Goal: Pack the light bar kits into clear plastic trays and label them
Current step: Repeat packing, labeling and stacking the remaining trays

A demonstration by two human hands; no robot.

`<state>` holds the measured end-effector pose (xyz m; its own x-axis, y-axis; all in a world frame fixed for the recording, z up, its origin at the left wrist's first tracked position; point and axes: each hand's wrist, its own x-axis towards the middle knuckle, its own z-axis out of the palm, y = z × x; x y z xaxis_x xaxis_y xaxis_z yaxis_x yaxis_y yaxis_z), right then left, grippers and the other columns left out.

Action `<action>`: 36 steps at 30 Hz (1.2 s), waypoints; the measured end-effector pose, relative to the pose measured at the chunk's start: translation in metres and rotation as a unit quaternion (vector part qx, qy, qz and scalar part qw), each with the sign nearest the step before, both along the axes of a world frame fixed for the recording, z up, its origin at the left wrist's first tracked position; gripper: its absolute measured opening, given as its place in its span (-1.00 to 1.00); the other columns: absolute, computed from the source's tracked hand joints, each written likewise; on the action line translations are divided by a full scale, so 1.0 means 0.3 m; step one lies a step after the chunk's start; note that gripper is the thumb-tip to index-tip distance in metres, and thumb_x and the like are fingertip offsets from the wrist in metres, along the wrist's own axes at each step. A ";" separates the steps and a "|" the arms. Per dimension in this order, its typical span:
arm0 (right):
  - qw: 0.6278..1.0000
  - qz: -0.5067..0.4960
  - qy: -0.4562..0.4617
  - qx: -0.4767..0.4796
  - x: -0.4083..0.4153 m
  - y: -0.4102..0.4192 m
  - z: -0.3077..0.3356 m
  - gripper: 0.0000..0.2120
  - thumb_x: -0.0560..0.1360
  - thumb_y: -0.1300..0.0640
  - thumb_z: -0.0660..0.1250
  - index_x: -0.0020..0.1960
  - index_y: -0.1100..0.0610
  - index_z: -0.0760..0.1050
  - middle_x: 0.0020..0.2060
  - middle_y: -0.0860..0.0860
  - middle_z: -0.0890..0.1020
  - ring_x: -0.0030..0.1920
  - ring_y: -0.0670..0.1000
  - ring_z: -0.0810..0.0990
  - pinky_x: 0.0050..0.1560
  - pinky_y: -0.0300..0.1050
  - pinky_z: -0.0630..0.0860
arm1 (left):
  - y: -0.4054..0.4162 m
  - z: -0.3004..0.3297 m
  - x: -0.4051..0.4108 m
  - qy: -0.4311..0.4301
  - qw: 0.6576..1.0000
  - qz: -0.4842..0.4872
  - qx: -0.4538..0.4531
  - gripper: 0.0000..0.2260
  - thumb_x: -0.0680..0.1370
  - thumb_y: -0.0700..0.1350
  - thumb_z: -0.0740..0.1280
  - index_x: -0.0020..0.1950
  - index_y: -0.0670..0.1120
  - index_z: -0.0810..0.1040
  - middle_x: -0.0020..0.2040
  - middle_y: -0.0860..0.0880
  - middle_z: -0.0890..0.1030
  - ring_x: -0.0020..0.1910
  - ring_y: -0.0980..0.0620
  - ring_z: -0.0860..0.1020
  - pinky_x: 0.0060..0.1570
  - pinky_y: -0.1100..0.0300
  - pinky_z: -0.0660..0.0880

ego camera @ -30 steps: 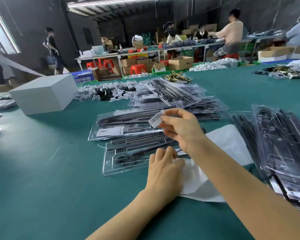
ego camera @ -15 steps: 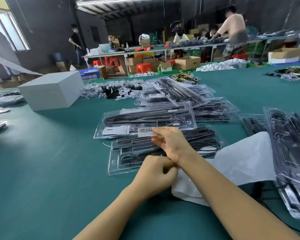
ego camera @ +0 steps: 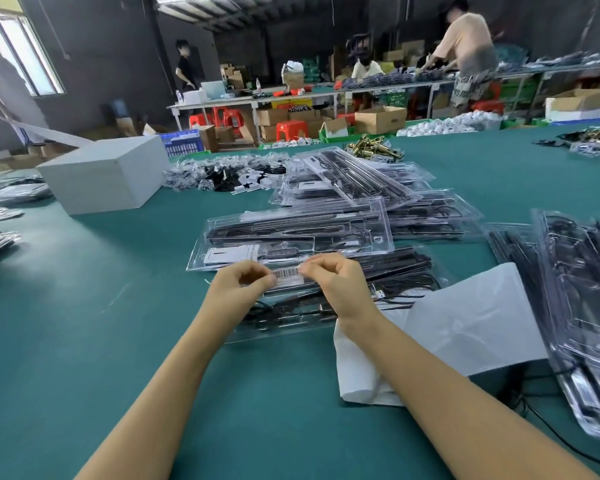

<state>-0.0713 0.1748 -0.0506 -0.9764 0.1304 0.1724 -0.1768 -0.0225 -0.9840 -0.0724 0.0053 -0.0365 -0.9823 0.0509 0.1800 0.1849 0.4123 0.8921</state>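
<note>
A white barcode label (ego camera: 287,276) is stretched between my two hands. My left hand (ego camera: 241,284) pinches its left end and my right hand (ego camera: 340,284) pinches its right end. Right beneath them lies a clear plastic tray (ego camera: 291,315) holding black light bars and cables. A second packed tray (ego camera: 291,233) with a white card inside lies just behind it. Further packed trays (ego camera: 357,181) are stacked beyond.
A white paper sheet (ego camera: 465,327) lies under my right forearm. More clear trays (ego camera: 582,296) are piled at the right. A white box (ego camera: 104,174) stands at the left, bagged parts (ego camera: 222,174) behind the trays. Other people work at far tables.
My left hand rose from beside my right wrist and took the label's left end. My right hand brought the label down over the near tray. The view shifted right.
</note>
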 end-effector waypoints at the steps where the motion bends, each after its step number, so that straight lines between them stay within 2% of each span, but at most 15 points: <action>1: 1.000 0.004 0.002 0.003 0.001 -0.001 0.000 -0.83 0.41 0.20 0.45 -0.36 0.10 0.63 -0.22 -0.05 0.66 -0.22 -0.22 0.59 -0.19 -0.45 0.45 | -0.006 0.003 0.000 -0.013 1.000 -0.006 0.006 -0.92 0.49 -0.18 0.44 -0.21 -0.05 0.63 -0.29 0.03 0.63 -0.24 0.09 0.56 -0.01 0.08 0.51; 3: 1.000 0.008 -0.002 0.024 0.003 -0.004 0.000 -0.85 0.42 0.17 0.45 -0.32 0.11 0.64 -0.26 -0.06 0.65 -0.21 -0.16 0.59 -0.11 -0.32 0.50 | -0.019 0.015 0.000 -0.029 0.999 -0.012 0.024 -0.89 0.49 -0.20 0.42 -0.23 -0.08 0.63 -0.29 -0.01 0.63 -0.23 0.07 0.56 0.00 0.09 0.51; 5: 0.997 0.010 -0.003 0.071 0.005 -0.007 -0.001 -0.87 0.43 0.11 0.45 -0.29 0.08 0.65 -0.25 0.00 0.65 -0.21 -0.05 0.58 -0.09 -0.11 0.52 | -0.037 0.024 -0.004 -0.043 0.999 -0.011 0.027 -0.86 0.50 -0.21 0.41 -0.27 -0.07 0.62 -0.31 0.01 0.62 -0.25 0.07 0.55 -0.05 0.16 0.47; 7: 0.992 0.023 0.004 0.128 0.008 -0.014 -0.004 -0.87 0.42 0.05 0.47 -0.28 0.03 0.64 -0.22 0.01 0.64 -0.18 0.00 0.58 -0.05 0.02 0.54 | -0.059 0.032 -0.010 -0.057 0.998 -0.013 -0.018 -0.81 0.51 -0.16 0.40 -0.32 -0.06 0.61 -0.31 -0.03 0.58 -0.24 0.02 0.49 -0.08 0.14 0.40; 9: 0.983 0.038 0.004 0.178 0.009 -0.020 -0.006 -0.88 0.40 -0.01 0.48 -0.28 -0.02 0.63 -0.16 -0.04 0.63 -0.04 0.02 0.58 0.07 0.06 0.52 | -0.086 0.041 -0.015 -0.072 0.995 -0.015 -0.068 -0.81 0.49 -0.10 0.42 -0.34 -0.04 0.62 -0.28 -0.09 0.54 -0.21 0.01 0.45 -0.12 0.13 0.36; 11: 0.971 0.044 0.003 0.234 0.006 -0.027 -0.010 -0.88 0.39 -0.07 0.47 -0.25 -0.04 0.65 -0.11 -0.10 0.60 0.08 0.04 0.51 0.12 0.06 0.48 | -0.111 0.053 -0.014 -0.089 0.990 -0.033 -0.103 -0.86 0.41 -0.03 0.47 -0.30 -0.06 0.65 -0.22 -0.19 0.56 -0.18 0.00 0.47 -0.09 0.12 0.37; 13: 0.953 0.034 0.008 0.302 0.001 -0.034 -0.018 -0.86 0.41 -0.11 0.42 -0.23 -0.06 0.63 -0.10 -0.14 0.56 0.12 0.02 0.44 0.07 -0.02 0.42 | -0.122 0.053 -0.014 -0.097 0.983 -0.057 -0.145 -0.82 0.38 -0.01 0.47 -0.30 -0.11 0.65 -0.20 -0.26 0.56 -0.20 -0.01 0.47 -0.10 0.10 0.38; 17: 0.921 0.017 0.011 0.389 -0.003 -0.052 -0.030 -0.86 0.45 -0.17 0.34 -0.19 -0.13 0.59 -0.06 -0.14 0.55 0.09 -0.04 0.37 -0.10 -0.13 0.26 | -0.114 0.034 -0.022 -0.065 0.970 -0.036 -0.230 -0.83 0.47 -0.09 0.42 -0.31 -0.08 0.63 -0.29 -0.21 0.50 -0.27 0.02 0.42 -0.22 0.17 0.38; 21: 0.921 0.009 0.009 0.389 -0.006 -0.052 -0.037 -0.85 0.45 -0.16 0.34 -0.20 -0.12 0.58 -0.06 -0.13 0.55 0.08 -0.04 0.37 -0.11 -0.12 0.27 | -0.114 0.023 -0.031 -0.059 0.963 -0.028 -0.263 -0.82 0.50 -0.06 0.38 -0.28 -0.09 0.60 -0.29 -0.18 0.51 -0.24 0.02 0.43 -0.12 0.09 0.41; 25: 0.912 0.007 0.015 0.410 -0.006 -0.055 -0.039 -0.85 0.45 -0.15 0.34 -0.24 -0.13 0.53 -0.06 -0.13 0.55 0.08 -0.03 0.39 -0.10 -0.11 0.30 | -0.104 0.014 -0.037 -0.055 0.952 -0.034 -0.299 -0.81 0.52 -0.06 0.36 -0.26 -0.10 0.57 -0.32 -0.11 0.48 -0.24 0.02 0.40 -0.20 0.12 0.34; 31: 0.908 0.001 0.029 0.418 -0.005 -0.058 -0.044 -0.85 0.44 -0.14 0.34 -0.25 -0.11 0.53 -0.15 -0.15 0.49 0.06 -0.03 0.39 -0.13 -0.13 0.31 | -0.107 0.012 -0.038 -0.045 0.953 -0.047 -0.295 -0.83 0.52 -0.10 0.37 -0.24 -0.15 0.59 -0.21 -0.28 0.59 -0.27 0.05 0.42 -0.25 0.15 0.35; 36: 0.901 -0.003 0.043 0.432 0.001 -0.063 -0.050 -0.83 0.44 -0.12 0.34 -0.21 -0.06 0.58 -0.11 -0.09 0.55 0.05 -0.01 0.41 -0.11 -0.13 0.32 | -0.106 0.006 -0.037 -0.040 0.949 -0.050 -0.308 -0.82 0.52 -0.09 0.37 -0.23 -0.16 0.58 -0.20 -0.25 0.60 -0.20 0.00 0.43 -0.17 0.11 0.39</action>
